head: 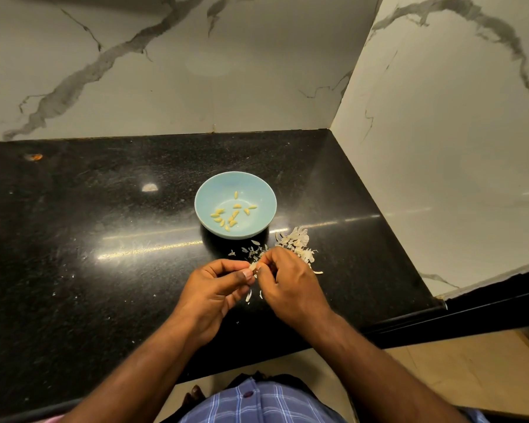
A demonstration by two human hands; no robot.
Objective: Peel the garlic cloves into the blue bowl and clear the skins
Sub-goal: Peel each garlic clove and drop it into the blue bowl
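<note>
While both hands' fingers point(248, 274) pinch one garlic clove point(253, 265) between them, skins point(295, 244) lie just beyond.

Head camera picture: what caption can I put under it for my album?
Both hands peel a garlic clove beside the skins, near a blue bowl of peeled cloves.

shiny speckled black stone counter point(74, 239) | smooth glossy pale blue bowl point(258, 190) | thin papery white garlic skins point(297, 244) | glossy white marble wall point(165, 87)
</note>
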